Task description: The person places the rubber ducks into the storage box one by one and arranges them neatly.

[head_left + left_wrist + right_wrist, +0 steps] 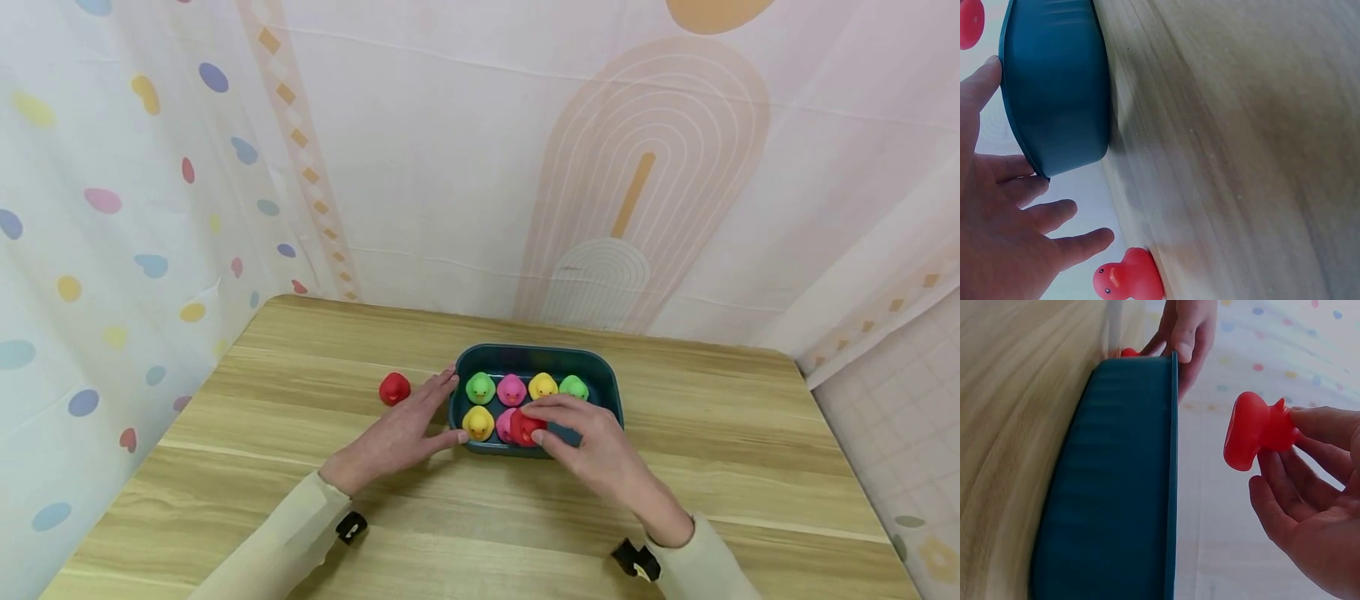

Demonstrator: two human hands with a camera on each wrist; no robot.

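Observation:
A dark teal tub [551,358] stands on the table with several rubber ducks inside: green [480,388], pink [512,389] and yellow [477,423] among them. My right hand [600,446] pinches a red rubber duck [1260,432] between thumb and fingers. In the right wrist view that duck is above the tub's rim, apart from it. My left hand [397,433] touches the tub's left end with thumb and fingertips, its fingers spread and fairly straight. Another red duck [394,388] sits on the table just left of this hand, also seen in the left wrist view.
The wood-grain table [720,433] reaches back to a patterned curtain [435,150], which also hangs along the left side. A pale tiled cloth [900,417] borders the right edge. Black wrist devices [351,527] sit at both sleeves.

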